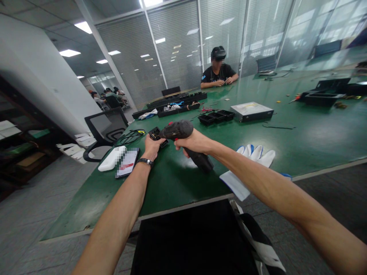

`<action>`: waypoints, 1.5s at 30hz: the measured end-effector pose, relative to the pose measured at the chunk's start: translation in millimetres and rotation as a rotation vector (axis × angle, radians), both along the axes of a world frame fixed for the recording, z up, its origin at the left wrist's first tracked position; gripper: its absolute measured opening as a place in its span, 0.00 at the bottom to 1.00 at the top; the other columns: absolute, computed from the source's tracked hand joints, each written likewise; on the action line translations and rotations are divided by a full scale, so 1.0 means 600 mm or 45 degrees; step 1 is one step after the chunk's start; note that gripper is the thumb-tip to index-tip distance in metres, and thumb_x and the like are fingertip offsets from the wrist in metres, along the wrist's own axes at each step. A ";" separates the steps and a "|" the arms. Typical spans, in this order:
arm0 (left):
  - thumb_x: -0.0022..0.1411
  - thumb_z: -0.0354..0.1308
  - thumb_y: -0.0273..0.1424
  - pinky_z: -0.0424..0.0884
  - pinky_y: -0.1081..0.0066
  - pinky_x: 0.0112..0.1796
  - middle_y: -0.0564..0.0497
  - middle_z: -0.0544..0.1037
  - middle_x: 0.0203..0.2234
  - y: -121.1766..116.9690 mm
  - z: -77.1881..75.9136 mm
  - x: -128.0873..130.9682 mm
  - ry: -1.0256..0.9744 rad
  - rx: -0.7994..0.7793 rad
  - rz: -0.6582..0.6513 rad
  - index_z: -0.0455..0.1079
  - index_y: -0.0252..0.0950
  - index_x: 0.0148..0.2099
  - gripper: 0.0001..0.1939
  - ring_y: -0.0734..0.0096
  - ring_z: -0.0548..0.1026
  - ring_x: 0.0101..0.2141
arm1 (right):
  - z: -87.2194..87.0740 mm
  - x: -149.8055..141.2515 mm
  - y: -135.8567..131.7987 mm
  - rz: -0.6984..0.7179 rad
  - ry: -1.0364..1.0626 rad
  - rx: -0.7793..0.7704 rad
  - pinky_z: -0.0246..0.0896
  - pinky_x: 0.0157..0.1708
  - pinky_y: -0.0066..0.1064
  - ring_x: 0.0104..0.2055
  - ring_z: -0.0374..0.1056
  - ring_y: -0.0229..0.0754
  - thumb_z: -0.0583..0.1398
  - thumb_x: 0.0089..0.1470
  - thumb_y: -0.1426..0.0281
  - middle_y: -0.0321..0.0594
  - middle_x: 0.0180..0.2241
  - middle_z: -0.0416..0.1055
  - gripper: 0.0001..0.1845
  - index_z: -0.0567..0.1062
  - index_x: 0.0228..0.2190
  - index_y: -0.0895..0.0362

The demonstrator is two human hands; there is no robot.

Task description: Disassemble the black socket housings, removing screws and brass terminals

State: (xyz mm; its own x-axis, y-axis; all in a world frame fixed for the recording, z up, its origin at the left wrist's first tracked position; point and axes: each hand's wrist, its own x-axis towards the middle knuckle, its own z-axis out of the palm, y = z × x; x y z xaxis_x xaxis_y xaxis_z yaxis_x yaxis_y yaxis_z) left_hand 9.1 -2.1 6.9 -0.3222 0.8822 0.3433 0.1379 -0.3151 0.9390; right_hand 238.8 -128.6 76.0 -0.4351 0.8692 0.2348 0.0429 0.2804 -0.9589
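Observation:
My right hand (192,142) is wrapped round the grip of a dark grey electric screwdriver (179,130) with a red button, its nose pointing left. The tip meets a small black part (156,134) that my left hand (151,147) holds down on the green table (301,141). A dark band sits on my left wrist. A phone (127,162) and a white box (111,159) lie just left of my left hand. White and blue gloves (252,152) lie to the right, under my right forearm.
Black trays (216,117) and a flat silver drive (251,111) lie farther back on the table. Long black trays (174,102) sit behind them, more black trays (327,95) at far right. A person sits at the far end. An office chair (106,128) stands left; black cables (132,135) lie nearby.

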 end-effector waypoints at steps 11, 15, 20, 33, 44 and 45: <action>0.38 0.77 0.22 0.76 0.59 0.51 0.48 0.81 0.41 -0.004 0.000 -0.002 -0.022 0.028 -0.077 0.68 0.36 0.46 0.32 0.65 0.80 0.41 | 0.007 -0.001 -0.007 0.005 0.006 0.012 0.60 0.11 0.25 0.14 0.66 0.36 0.62 0.47 0.76 0.34 0.18 0.71 0.04 0.71 0.23 0.57; 0.38 0.76 0.21 0.75 0.60 0.52 0.49 0.81 0.42 -0.002 -0.002 -0.005 -0.036 0.036 -0.118 0.68 0.36 0.47 0.33 0.66 0.80 0.42 | 0.005 -0.001 -0.007 0.007 0.008 0.006 0.61 0.12 0.26 0.15 0.67 0.37 0.62 0.47 0.75 0.34 0.19 0.72 0.02 0.72 0.25 0.57; 0.38 0.76 0.22 0.75 0.59 0.53 0.48 0.81 0.41 0.004 -0.004 -0.006 -0.055 0.032 -0.105 0.68 0.36 0.47 0.33 0.65 0.80 0.42 | 0.009 -0.002 -0.013 -0.007 -0.020 0.013 0.59 0.12 0.24 0.13 0.65 0.36 0.62 0.47 0.75 0.31 0.15 0.68 0.03 0.72 0.24 0.57; 0.37 0.76 0.22 0.76 0.61 0.51 0.48 0.81 0.42 0.003 -0.004 -0.004 -0.080 0.036 -0.118 0.69 0.36 0.47 0.33 0.66 0.81 0.42 | 0.012 -0.004 -0.017 -0.026 -0.030 -0.020 0.58 0.12 0.24 0.13 0.64 0.37 0.61 0.47 0.76 0.30 0.12 0.65 0.04 0.71 0.23 0.57; 0.37 0.76 0.20 0.77 0.62 0.50 0.48 0.81 0.41 -0.004 0.002 0.004 0.012 0.042 -0.060 0.69 0.36 0.46 0.32 0.64 0.81 0.43 | 0.010 -0.008 -0.011 -0.023 -0.044 0.021 0.60 0.12 0.25 0.14 0.66 0.38 0.61 0.47 0.78 0.32 0.15 0.68 0.08 0.69 0.22 0.56; 0.37 0.76 0.20 0.77 0.62 0.50 0.48 0.81 0.41 -0.004 0.001 0.004 0.021 0.044 -0.052 0.69 0.36 0.45 0.32 0.64 0.81 0.43 | 0.010 -0.008 -0.011 -0.022 -0.048 0.023 0.60 0.12 0.25 0.14 0.66 0.38 0.61 0.47 0.78 0.31 0.14 0.67 0.08 0.68 0.22 0.56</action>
